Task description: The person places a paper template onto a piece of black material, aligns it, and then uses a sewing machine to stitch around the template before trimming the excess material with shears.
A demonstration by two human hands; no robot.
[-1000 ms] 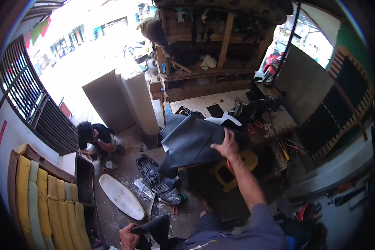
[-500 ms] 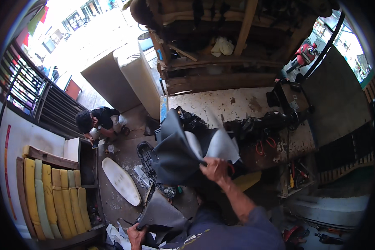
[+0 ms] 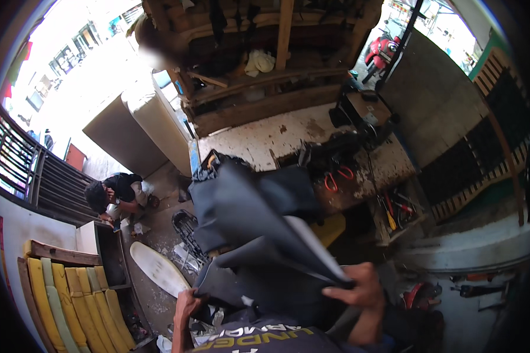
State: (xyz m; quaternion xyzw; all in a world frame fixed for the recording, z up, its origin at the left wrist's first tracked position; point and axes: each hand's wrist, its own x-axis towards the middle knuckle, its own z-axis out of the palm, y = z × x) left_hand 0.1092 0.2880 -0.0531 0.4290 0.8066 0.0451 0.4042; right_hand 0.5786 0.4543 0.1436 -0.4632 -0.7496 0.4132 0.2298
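Note:
At the lower middle my left hand [image 3: 188, 305] is closed on the edge of dark sheet material. Lower right, my right hand [image 3: 358, 289] grips the corner of a large black sheet [image 3: 250, 215] with a pale underside, which is lifted, folded and partly blurred. More black material lies beneath it at the bench's front. The worn, pale workbench [image 3: 254, 134] bears a black sewing machine [image 3: 347, 140] and orange-handled scissors [image 3: 337, 179] on the right.
A co-worker [image 3: 118, 197] crouches at the left. Below are a long white pad [image 3: 156, 268], a black plastic base [image 3: 185, 232] and stacked yellow foam [image 3: 88, 303]. An upright panel [image 3: 121, 129] stands left of the bench, a wooden frame [image 3: 271, 82] behind, tools [image 3: 394, 217] at right.
My right hand has taken hold of the black sheeting and pulled it back toward me, off the pile on the bench. My left hand has risen slightly with its material.

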